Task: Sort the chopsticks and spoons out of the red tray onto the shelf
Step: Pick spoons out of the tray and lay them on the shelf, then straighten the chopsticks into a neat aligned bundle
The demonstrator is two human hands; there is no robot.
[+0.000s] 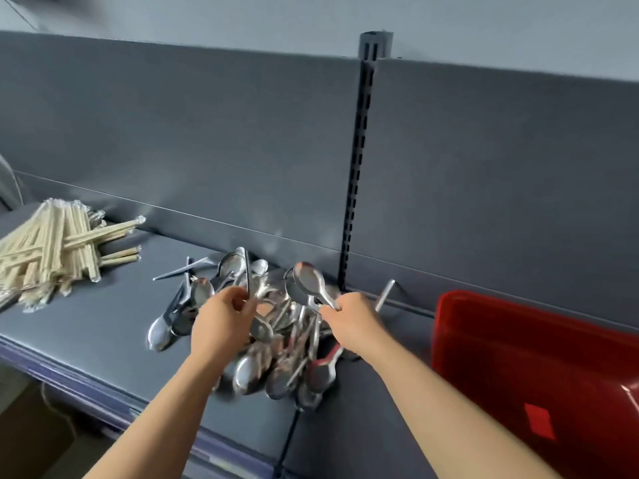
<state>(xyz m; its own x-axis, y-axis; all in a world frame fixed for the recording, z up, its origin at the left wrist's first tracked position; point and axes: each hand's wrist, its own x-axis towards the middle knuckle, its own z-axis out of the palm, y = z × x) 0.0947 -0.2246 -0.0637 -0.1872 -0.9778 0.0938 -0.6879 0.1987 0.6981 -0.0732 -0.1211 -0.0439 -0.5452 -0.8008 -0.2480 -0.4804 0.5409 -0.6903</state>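
Note:
A heap of shiny metal spoons point(262, 368) lies in the middle of the grey shelf point(103, 326). Over the heap, my left hand point(221, 323) pinches the thin handle of a spoon that stands up from the pile. My right hand point(352, 319) grips the handles of a couple of spoons point(306, 283), their bowls lifted above the heap and tilted toward the back panel. A pile of wrapped pale wooden chopsticks point(52, 250) rests on the shelf at the far left. The red tray point(518, 357) sits at the right, and its visible inside holds nothing.
A dark slotted upright point(359, 167) runs up the grey back panel just behind the spoons. A seam point(290, 433) divides the shelf into two boards. The shelf's front edge point(69, 385) runs along the lower left, with floor below.

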